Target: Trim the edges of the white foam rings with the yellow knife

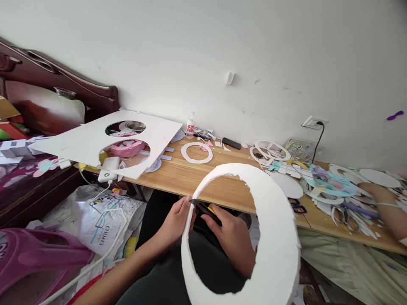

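A large white foam-board ring (276, 228) stands tilted over my lap, its inner edge rough and jagged. My left hand (176, 220) pinches the ring's left rim from outside. My right hand (231, 239) reaches through the ring's opening and grips a black and yellow utility knife (203, 209), its tip against the rim near my left fingers. Part of my right wrist is hidden behind the ring.
A wooden desk (190, 176) runs along the wall, strewn with a smaller white ring (196, 153), paper scraps, scissors (341, 214) and a bottle (190, 125). A big white board with round cut-outs (95, 140) overhangs its left end. Another person's arm (386, 207) rests at far right.
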`<state>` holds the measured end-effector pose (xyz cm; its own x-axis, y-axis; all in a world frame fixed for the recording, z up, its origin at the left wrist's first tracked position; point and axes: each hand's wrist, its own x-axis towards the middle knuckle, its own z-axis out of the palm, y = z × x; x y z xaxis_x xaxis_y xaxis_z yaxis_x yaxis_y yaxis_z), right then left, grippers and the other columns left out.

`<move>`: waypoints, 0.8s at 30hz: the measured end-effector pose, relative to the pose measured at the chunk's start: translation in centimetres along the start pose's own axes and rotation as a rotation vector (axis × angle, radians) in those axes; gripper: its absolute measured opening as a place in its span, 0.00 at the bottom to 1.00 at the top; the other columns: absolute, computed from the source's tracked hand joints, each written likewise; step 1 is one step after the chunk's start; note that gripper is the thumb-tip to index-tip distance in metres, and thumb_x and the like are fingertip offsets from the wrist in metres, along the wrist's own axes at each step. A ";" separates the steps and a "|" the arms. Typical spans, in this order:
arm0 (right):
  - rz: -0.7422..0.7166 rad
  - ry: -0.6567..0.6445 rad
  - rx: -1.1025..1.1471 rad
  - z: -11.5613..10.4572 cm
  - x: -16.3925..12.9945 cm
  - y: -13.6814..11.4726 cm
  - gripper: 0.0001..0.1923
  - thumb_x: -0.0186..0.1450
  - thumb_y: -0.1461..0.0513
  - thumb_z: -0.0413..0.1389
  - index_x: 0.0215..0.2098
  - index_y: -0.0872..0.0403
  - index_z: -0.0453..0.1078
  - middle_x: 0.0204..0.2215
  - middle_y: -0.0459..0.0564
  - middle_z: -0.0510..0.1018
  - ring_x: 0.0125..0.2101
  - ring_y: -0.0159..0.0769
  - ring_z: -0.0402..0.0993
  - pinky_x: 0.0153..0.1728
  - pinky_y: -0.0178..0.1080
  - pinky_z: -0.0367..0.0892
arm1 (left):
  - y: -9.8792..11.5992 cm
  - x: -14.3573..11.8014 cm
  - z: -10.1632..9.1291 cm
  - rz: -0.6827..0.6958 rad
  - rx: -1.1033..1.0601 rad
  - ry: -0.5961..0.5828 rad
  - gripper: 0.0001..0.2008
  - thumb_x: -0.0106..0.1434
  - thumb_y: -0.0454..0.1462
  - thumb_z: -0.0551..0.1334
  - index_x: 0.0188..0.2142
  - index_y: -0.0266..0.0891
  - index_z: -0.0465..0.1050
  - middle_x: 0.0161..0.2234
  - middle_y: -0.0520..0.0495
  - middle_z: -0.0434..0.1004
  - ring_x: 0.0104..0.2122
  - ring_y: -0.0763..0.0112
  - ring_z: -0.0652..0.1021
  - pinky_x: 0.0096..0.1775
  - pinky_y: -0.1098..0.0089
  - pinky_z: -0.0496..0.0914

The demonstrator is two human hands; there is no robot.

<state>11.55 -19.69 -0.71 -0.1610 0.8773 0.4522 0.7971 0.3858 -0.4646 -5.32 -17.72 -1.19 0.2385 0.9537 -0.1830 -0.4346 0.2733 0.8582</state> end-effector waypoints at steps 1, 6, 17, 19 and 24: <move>0.012 -0.001 -0.009 0.3 -0.2 0.1 0.22 0.69 0.46 0.49 0.46 0.50 0.76 0.39 0.50 0.83 0.36 0.46 0.82 0.37 0.42 0.76 | 0.0 0.0 0.0 -0.001 0.008 0.004 0.24 0.59 0.58 0.61 0.28 0.42 0.59 0.15 0.62 0.54 0.13 0.82 0.55 0.14 0.79 0.53; 0.053 -0.052 -0.040 1.1 -0.9 0.7 0.24 0.70 0.45 0.48 0.48 0.51 0.75 0.42 0.50 0.83 0.39 0.48 0.81 0.36 0.43 0.75 | -0.3 0.3 0.0 0.007 0.021 -0.014 0.24 0.59 0.58 0.61 0.27 0.41 0.60 0.15 0.62 0.55 0.13 0.82 0.55 0.14 0.79 0.53; 0.127 -0.195 -0.057 -0.6 -1.1 0.3 0.20 0.69 0.47 0.49 0.48 0.47 0.74 0.35 0.50 0.83 0.35 0.50 0.81 0.34 0.45 0.72 | -0.9 -0.1 0.7 0.008 -0.053 -0.039 0.24 0.59 0.57 0.63 0.28 0.42 0.59 0.15 0.62 0.53 0.13 0.82 0.54 0.14 0.79 0.52; 0.127 -0.214 -0.045 -0.7 -1.2 0.2 0.20 0.69 0.47 0.49 0.47 0.48 0.74 0.37 0.50 0.83 0.36 0.50 0.81 0.35 0.45 0.72 | -1.0 -0.1 0.7 0.008 -0.048 -0.036 0.24 0.59 0.57 0.64 0.27 0.41 0.59 0.15 0.62 0.53 0.13 0.82 0.54 0.14 0.79 0.53; 0.142 -0.176 -0.065 -0.8 -1.8 0.8 0.21 0.66 0.45 0.52 0.47 0.47 0.74 0.38 0.50 0.83 0.36 0.50 0.80 0.35 0.45 0.71 | -1.0 0.0 0.5 0.035 0.003 0.001 0.23 0.62 0.57 0.59 0.27 0.41 0.60 0.14 0.62 0.53 0.13 0.82 0.55 0.14 0.79 0.53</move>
<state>12.93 -21.23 -1.31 -0.1390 0.9600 0.2430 0.8540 0.2404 -0.4615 -4.47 -18.06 -1.80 0.2218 0.9630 -0.1531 -0.4403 0.2390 0.8655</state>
